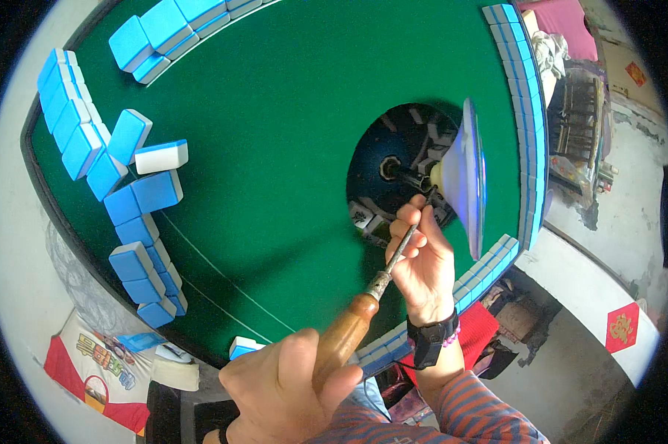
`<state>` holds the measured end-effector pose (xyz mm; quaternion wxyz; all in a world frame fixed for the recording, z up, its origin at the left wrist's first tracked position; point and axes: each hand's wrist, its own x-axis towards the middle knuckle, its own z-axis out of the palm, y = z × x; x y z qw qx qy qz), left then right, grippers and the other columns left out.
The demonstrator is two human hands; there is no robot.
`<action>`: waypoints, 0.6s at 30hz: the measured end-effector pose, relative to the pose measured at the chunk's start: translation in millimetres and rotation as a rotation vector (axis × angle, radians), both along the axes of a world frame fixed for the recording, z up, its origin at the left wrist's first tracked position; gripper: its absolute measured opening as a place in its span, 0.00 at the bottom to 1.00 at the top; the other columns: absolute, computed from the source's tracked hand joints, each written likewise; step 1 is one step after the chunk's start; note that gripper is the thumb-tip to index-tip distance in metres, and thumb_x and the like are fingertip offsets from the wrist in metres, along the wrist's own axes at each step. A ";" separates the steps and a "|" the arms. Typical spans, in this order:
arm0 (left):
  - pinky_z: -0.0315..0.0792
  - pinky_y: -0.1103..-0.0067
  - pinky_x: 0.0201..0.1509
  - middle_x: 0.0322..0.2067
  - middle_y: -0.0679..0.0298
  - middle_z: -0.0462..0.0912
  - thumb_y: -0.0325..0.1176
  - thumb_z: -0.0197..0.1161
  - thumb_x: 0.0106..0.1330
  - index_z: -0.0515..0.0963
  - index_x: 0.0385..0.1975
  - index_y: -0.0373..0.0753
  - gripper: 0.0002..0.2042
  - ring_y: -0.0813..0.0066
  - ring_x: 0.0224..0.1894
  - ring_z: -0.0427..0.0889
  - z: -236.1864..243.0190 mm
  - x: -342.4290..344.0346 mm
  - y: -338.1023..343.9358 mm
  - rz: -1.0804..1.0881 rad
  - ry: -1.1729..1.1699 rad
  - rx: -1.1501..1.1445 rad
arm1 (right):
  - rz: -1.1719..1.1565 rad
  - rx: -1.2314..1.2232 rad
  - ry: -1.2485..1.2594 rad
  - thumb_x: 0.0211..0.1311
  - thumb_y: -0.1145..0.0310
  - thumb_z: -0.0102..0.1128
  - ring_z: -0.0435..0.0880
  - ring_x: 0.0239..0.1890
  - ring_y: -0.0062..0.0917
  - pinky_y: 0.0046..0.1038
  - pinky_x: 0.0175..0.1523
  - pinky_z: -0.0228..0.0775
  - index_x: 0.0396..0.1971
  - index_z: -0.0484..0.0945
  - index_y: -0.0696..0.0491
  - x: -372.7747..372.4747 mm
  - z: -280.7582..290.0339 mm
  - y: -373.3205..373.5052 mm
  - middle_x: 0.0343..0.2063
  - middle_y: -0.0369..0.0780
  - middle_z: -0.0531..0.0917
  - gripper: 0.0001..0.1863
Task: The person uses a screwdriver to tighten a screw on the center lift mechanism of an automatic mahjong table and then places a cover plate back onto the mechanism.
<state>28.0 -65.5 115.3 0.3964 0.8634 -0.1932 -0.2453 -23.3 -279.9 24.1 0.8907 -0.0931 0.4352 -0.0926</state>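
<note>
My left hand [286,385] is closed round the wooden handle of a screwdriver [348,325] at the lower middle. Its metal shaft slants up and right to a round opening [382,148] in the green mahjong table. My right hand [423,266], palm up and wearing a black watch, pinches the shaft near its tip. That tip meets the base of a translucent whitish dome cover [463,177], which stands on edge, tipped to the right. A black stem [408,175] runs from the cover's base into the opening; the exact contact is hidden by my fingers.
Blue-backed mahjong tiles [130,196] lie in a broken, stacked line at the left. More rows stand along the far edge [163,29] and the right edge [522,111]. Green felt [260,148] covers the tabletop. A rack [574,126] stands beyond the right side.
</note>
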 end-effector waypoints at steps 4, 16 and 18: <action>0.73 0.68 0.28 0.28 0.54 0.79 0.38 0.70 0.58 0.75 0.42 0.37 0.17 0.51 0.25 0.79 12.3 7.8 -15.2 0.158 0.136 -0.026 | 0.008 -0.029 -0.021 0.77 0.61 0.46 0.73 0.27 0.12 0.15 0.29 0.69 0.43 0.72 0.57 -8.9 -9.4 -2.3 0.33 0.38 0.76 0.13; 0.73 0.69 0.26 0.26 0.53 0.79 0.47 0.69 0.60 0.75 0.46 0.37 0.22 0.51 0.23 0.80 2.1 2.5 0.8 0.008 0.133 0.029 | 0.022 0.005 -0.066 0.75 0.62 0.50 0.73 0.27 0.13 0.16 0.30 0.69 0.43 0.73 0.55 1.9 -1.6 -0.4 0.35 0.37 0.76 0.11; 0.74 0.68 0.27 0.28 0.54 0.80 0.44 0.71 0.59 0.74 0.46 0.38 0.22 0.53 0.24 0.80 0.4 3.6 -0.9 0.038 0.125 0.016 | 0.023 -0.038 -0.018 0.76 0.62 0.48 0.74 0.28 0.13 0.16 0.29 0.69 0.42 0.72 0.56 -6.0 -5.5 -3.6 0.36 0.38 0.77 0.12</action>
